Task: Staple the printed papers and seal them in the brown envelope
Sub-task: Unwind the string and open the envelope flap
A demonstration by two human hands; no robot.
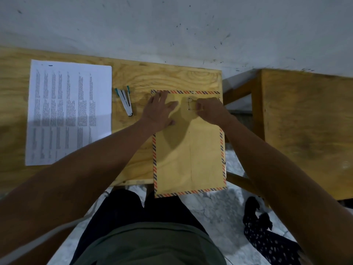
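Note:
A brown envelope [189,150] with a red and blue striped border lies at the right end of the wooden table [133,79], its near end hanging over the front edge. My left hand [160,109] presses flat on its upper left part, fingers spread. At the flap, my right hand [210,109] pinches the thin string of the closure [189,104] beside two small round buttons. The printed papers [68,111] lie flat on the table's left side. Between them and the envelope lies a white and teal stapler [125,101], hinged open.
A second wooden table [309,131] stands to the right across a gap. A pale wall runs behind both tables. On the marble floor at the lower right lies a dark spotted cloth [267,232]. My lap fills the bottom centre.

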